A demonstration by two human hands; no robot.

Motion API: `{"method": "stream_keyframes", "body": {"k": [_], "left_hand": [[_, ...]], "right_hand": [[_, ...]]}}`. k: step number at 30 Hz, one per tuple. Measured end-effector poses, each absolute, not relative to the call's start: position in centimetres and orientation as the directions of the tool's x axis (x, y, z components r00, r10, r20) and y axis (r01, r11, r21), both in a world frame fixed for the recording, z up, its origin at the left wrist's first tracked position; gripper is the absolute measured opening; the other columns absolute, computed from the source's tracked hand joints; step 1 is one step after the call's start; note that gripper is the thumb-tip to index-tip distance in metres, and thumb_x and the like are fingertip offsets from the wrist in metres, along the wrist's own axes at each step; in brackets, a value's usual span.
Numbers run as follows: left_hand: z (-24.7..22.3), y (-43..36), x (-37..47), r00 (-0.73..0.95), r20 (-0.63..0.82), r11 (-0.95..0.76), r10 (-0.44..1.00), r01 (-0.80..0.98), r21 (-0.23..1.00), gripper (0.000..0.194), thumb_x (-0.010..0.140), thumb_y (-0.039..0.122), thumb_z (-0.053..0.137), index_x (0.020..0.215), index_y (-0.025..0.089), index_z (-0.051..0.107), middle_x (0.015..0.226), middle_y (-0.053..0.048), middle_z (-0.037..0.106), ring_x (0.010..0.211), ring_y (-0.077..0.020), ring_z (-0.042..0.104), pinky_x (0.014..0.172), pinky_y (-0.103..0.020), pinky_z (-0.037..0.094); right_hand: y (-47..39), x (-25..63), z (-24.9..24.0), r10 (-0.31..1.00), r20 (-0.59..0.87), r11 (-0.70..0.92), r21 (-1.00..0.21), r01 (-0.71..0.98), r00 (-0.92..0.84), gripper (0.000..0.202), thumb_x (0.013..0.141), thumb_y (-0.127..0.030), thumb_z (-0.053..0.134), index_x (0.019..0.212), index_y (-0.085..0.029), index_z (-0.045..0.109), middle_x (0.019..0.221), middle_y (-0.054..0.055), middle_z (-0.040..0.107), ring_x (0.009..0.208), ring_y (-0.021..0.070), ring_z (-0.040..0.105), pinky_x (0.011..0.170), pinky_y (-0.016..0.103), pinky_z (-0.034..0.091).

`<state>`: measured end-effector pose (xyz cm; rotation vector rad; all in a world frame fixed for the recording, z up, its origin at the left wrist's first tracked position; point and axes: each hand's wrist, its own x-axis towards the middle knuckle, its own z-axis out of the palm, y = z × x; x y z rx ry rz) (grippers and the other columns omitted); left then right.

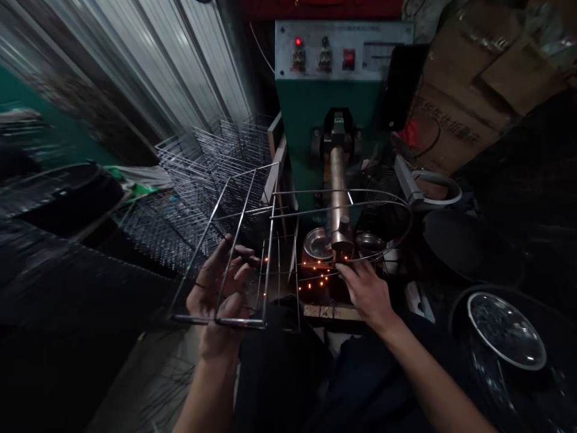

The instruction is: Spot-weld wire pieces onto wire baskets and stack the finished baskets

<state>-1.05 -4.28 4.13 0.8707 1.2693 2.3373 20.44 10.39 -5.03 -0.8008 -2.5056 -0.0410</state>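
A bent metal wire frame (243, 323) with a round loop on its right side reaches across the middle of the view. My left hand (225, 282) is closed around its wires at the left, palm upward. At the right, the fingertips of my right hand (366, 291) pinch the wire where it passes under the tip of a thick brass-coloured electrode arm (339, 192) of a spot welder. Small orange sparks (322, 278) fly just left of those fingertips. The exact contact under the tip is hidden.
The green welder (302, 132) with its control panel (333, 72) stands ahead. Stacked wire racks (211, 156) are at the left. Small metal dishes (315, 243) lie beneath the arm. Cardboard boxes (451, 126) and a round glass lid (507, 331) are at the right.
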Motion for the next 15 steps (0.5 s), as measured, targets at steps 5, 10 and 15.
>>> {"method": "stream_keyframes", "body": {"k": [5,10,15], "left_hand": [[3.7,-4.2,-1.3,-0.757,0.333,-0.543,0.562,-0.034,0.839,0.070,0.065,0.044,0.089,0.130,0.024,0.072,0.111,-0.007,0.071,0.100,-0.0225,0.066,0.089,-0.034,0.059],[3.5,-3.7,-1.9,-0.751,0.358,-0.550,0.555,-0.009,0.835,0.065,0.069,0.039,0.086,0.130,0.024,0.071,0.110,-0.007,0.070,0.096,-0.0205,0.066,0.088,-0.031,0.060],[4.2,-2.5,-3.0,-0.756,0.334,-0.531,0.562,-0.020,0.847,0.058,0.066,0.033,0.088,0.123,0.026,0.075,0.102,-0.005,0.071,0.086,-0.0180,0.067,0.080,-0.028,0.060]], "right_hand": [[10.8,21.2,-4.0,0.516,0.497,0.804,0.000,0.594,-0.698,0.037,0.090,0.001,0.059,0.110,-0.025,0.075,0.128,0.002,0.070,0.111,0.0263,0.053,0.063,0.024,0.051],[11.5,20.8,-3.5,0.477,0.485,0.829,0.030,0.559,-0.733,0.044,0.086,0.005,0.051,0.108,-0.025,0.075,0.124,0.001,0.072,0.106,0.0255,0.054,0.064,0.027,0.053],[12.3,20.0,-3.5,0.483,0.504,0.829,0.000,0.559,-0.716,0.044,0.085,0.005,0.049,0.108,-0.023,0.075,0.120,0.003,0.074,0.105,0.0263,0.055,0.074,0.030,0.056]]}}
